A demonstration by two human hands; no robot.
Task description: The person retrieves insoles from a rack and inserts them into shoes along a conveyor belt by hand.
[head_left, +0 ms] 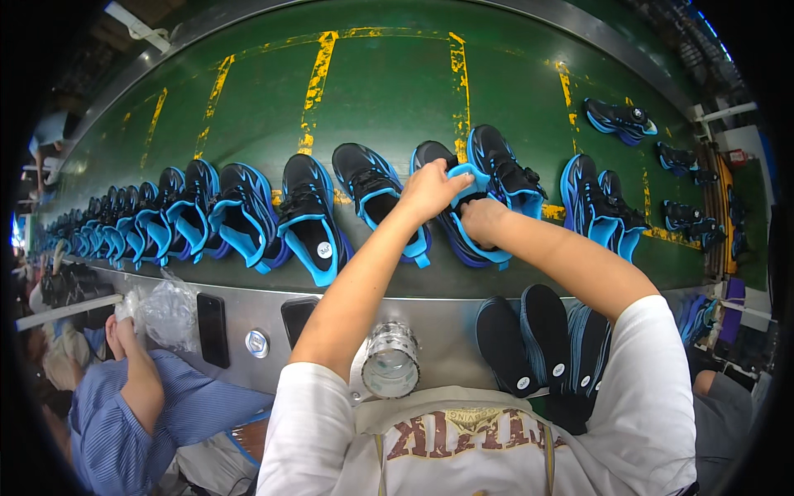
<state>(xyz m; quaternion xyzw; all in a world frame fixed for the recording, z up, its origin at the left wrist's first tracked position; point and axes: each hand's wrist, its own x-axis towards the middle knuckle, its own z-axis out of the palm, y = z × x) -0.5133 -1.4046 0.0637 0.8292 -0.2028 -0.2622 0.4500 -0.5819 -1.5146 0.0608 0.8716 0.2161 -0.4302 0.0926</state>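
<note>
A black and blue sneaker (460, 236) lies on its side on the green conveyor belt (380, 91) in front of me. My left hand (428, 188) grips the sneaker's blue collar at the top. My right hand (481, 220) is pushed down into the sneaker's opening, its fingers hidden inside. Just to the right stands another black and blue sneaker (504, 169). A stack of dark insoles (538, 339) rests on the metal ledge below my right forearm.
A long row of matching sneakers (207, 215) runs off to the left, with more sneakers (600, 202) at the right. A clear plastic bottle (390, 360) and two dark phones (212, 329) sit on the steel ledge. A person in a blue striped shirt (132, 422) holds a plastic bag at lower left.
</note>
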